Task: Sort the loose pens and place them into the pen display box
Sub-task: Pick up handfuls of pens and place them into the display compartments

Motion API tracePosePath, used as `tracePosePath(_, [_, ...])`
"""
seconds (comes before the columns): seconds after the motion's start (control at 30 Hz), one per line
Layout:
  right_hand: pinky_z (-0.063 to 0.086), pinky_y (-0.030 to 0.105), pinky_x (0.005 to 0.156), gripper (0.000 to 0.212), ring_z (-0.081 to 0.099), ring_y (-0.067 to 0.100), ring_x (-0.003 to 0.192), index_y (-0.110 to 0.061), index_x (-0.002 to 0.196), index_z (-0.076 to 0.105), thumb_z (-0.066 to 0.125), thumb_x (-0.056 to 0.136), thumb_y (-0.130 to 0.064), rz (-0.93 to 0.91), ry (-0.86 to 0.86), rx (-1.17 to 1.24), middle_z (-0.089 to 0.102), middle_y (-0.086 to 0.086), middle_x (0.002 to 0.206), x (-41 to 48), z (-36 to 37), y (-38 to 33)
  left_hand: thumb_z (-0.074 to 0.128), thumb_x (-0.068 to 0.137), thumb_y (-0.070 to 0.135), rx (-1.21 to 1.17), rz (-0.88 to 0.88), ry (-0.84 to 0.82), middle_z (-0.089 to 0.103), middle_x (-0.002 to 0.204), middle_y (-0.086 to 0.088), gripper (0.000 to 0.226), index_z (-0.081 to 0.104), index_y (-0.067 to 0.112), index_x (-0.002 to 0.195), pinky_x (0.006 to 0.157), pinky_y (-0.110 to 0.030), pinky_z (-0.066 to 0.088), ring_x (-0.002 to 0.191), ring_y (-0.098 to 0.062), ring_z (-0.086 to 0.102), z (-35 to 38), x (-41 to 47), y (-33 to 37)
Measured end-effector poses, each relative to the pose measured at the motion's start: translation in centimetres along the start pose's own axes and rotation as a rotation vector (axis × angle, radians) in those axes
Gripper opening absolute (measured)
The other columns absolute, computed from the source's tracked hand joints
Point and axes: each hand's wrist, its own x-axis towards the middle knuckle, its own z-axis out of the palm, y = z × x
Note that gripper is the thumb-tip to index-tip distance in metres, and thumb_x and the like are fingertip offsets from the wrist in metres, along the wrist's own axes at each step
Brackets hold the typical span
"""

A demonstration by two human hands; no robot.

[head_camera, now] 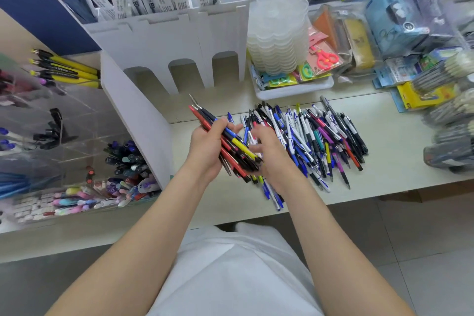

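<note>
On a pale shop counter (384, 161) crowded with stationery, a bundle of pens (232, 145) is gripped in the curled fingers of the left hand (206, 147). The right hand (273, 159) is loosely bent at the bundle's near end, and whether a pen is pinched there cannot be told. The step would likely be done best if matching pens were drawn from the loose pile (320, 136) just right, tips aligned, before the white display box (179, 41) behind is reached.

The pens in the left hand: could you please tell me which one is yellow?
The yellow-barrelled pen lying atop the bundle, nearest the right hand; the others the left hand grips look red, blue or black.
</note>
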Motion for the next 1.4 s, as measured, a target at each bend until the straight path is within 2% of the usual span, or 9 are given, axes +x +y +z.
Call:
tracePosePath(0.07, [0.065,0.048,0.08,0.042,0.078,0.034,0.088,-0.017,0.13,0.06,0.05,0.101,-0.045,0.092,0.086,0.106,0.07,0.016,0.116,0.2,0.0,0.8,0.061,0.103,0.012,0.024,0.118,0.044,0.077,0.091,-0.017,0.011,0.062,0.003,0.095,0.084,-0.048,0.063,0.091,-0.028,0.078,0.2,0.0,1.1])
tracePosePath(0.27, [0.066,0.041,0.073,0.036,0.077,0.03,0.081,0.003,0.113,0.07,0.042,0.106,-0.019,0.291,-0.008,0.688,0.077,0.021,0.097,-0.3,3.2,1.8,0.073,0.096,0.015,0.225,0.433,0.082,0.073,0.089,-0.013,0.016,0.062,0.016,0.107,0.079,-0.044,0.065,0.078,-0.026,0.076,2.5,-3.5,1.6])
tracePosePath(0.4, [0.061,0.038,0.094,0.041,0.073,0.024,0.117,-0.007,0.135,0.068,0.041,0.111,-0.026,0.211,-0.02,0.732,0.077,0.011,0.124,-0.1,4.6,1.3,0.086,0.086,0.024,0.366,0.501,0.085,0.074,0.092,0.003,0.027,0.065,0.026,0.104,0.081,-0.038,0.063,0.086,-0.016,0.074,2.7,-4.5,0.5])
tracePosePath(0.63, [0.057,0.042,0.1,0.034,0.077,0.012,0.096,-0.022,0.1,0.082,0.049,0.108,-0.026,0.039,0.097,0.212,0.082,-0.001,0.101,-0.7,2.5,1.5,0.082,0.092,0.026,0.434,0.351,0.044,0.075,0.092,-0.002,0.025,0.067,0.021,0.111,0.081,-0.044,0.064,0.086,-0.021,0.075,0.5,-4.2,0.1])
tracePosePath(0.7, [0.058,0.04,0.101,0.038,0.077,0.015,0.103,-0.021,0.122,0.075,0.04,0.109,-0.029,-0.065,0.123,0.314,0.081,0.001,0.108,-0.5,1.4,1.1,0.077,0.096,0.018,0.434,0.285,-0.056,0.072,0.087,-0.008,0.024,0.064,0.012,0.115,0.072,-0.042,0.063,0.075,-0.025,0.071,-0.4,-4.3,0.2])
tracePosePath(0.8, [0.061,0.031,0.085,0.037,0.074,0.01,0.108,-0.033,0.143,0.059,0.038,0.113,-0.039,-0.268,0.037,0.172,0.076,-0.003,0.119,-0.2,1.3,-0.1,0.074,0.096,0.009,0.477,0.218,-0.213,0.068,0.082,-0.014,0.02,0.064,0.007,0.114,0.066,-0.039,0.06,0.069,-0.024,0.066,-1.1,-5.0,0.2])
tracePosePath(0.97, [0.061,0.048,0.063,0.038,0.07,0.04,0.084,-0.019,0.111,0.072,0.04,0.113,-0.039,-0.465,-0.008,-0.293,0.072,0.018,0.094,-0.1,1.6,-0.1,0.07,0.099,0.007,0.408,0.101,-0.326,0.071,0.085,-0.016,0.016,0.067,0.007,0.114,0.058,-0.036,0.057,0.066,-0.022,0.069,-1.0,-6.3,0.5])
tracePosePath(1.23, [0.061,0.045,0.086,0.03,0.076,0.029,0.096,-0.009,0.114,0.079,0.057,0.107,-0.029,-0.256,-0.176,0.077,0.078,0.019,0.109,-1.2,1.5,-2.3,0.077,0.095,0.015,0.317,-0.094,-0.55,0.056,0.103,-0.024,0.048,0.054,-0.004,0.133,0.062,-0.037,0.053,0.072,-0.028,0.057,-4.4,-6.8,1.3])
tracePosePath(1.4, [0.059,0.036,0.079,0.022,0.074,0.023,0.09,-0.01,0.107,0.077,0.059,0.109,-0.022,-0.4,0.021,0.155,0.079,0.011,0.099,-1.1,3.3,-2.5,0.069,0.1,0.007,0.291,-0.069,-0.634,0.07,0.118,-0.017,0.051,0.051,0.011,0.148,0.061,-0.032,0.054,0.074,-0.021,0.058,-6.7,-7.9,2.5])
